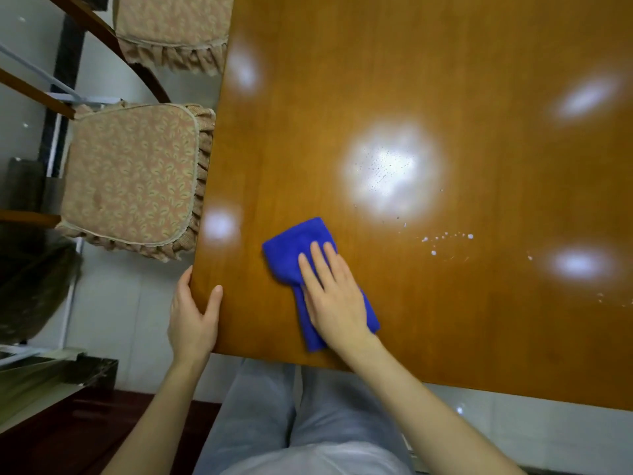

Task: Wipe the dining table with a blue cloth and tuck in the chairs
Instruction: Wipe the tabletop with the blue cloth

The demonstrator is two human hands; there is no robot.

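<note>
glossy orange-brown wooden dining table (pixel 445 80) is filling the view, lamp glare shining off it. folded blue microfibre cloth (pixel 294 241) is lying flat by its near-left corner; soft, light and limp, it is likely gliding easily on the slick top, so a flat palm suits it better than a pinch. right hand (pixel 334 296) is pressing it with straight fingers. left hand (pixel 193 320) is gripping the table's corner edge. white droplets (pixel 445 240) are sitting unwiped to the right. floral-cushioned wooden chair (pixel 133 180) and a second chair (pixel 171 25) are standing at the left edge.
</note>
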